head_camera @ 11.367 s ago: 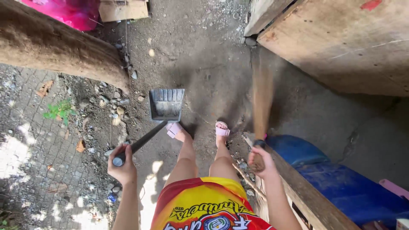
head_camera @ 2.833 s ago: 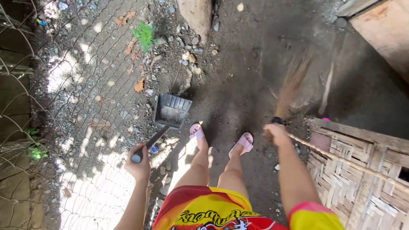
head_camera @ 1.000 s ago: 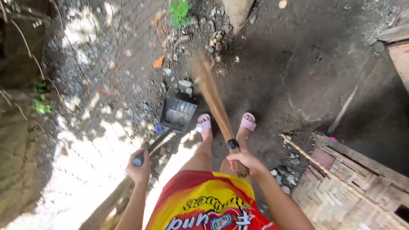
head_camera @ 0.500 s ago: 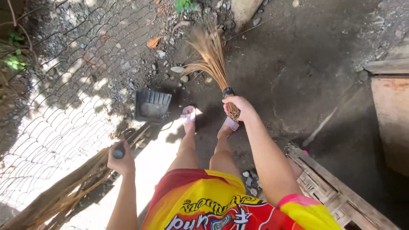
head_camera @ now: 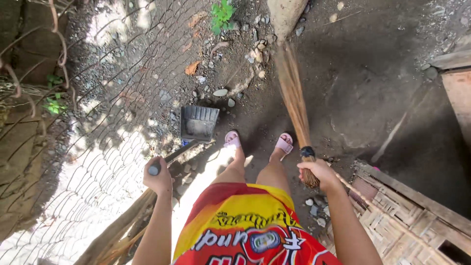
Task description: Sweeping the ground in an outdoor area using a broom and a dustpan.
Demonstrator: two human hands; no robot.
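My right hand (head_camera: 319, 172) grips the bound end of a straw broom (head_camera: 293, 93), whose bristles reach forward over dark packed dirt towards a stone. My left hand (head_camera: 158, 177) holds the grey handle of a long-handled dark dustpan (head_camera: 198, 122), which rests flat on the ground just left of my feet. I stand in pink sandals (head_camera: 283, 143) and a red and yellow garment. Pebbles and a dry orange leaf (head_camera: 192, 67) lie ahead of the dustpan.
A chain-link fence (head_camera: 88, 147) runs along the left, with wooden poles (head_camera: 115, 230) leaning at its base. A woven bamboo panel (head_camera: 407, 221) sits at the lower right, a wooden structure (head_camera: 458, 93) at the right edge. A small green plant (head_camera: 222, 13) grows at the top.
The broom has swung from a fanned position ahead left to a straighter line ahead right. My right hand dropped back beside my hip. The dustpan stays on the ground.
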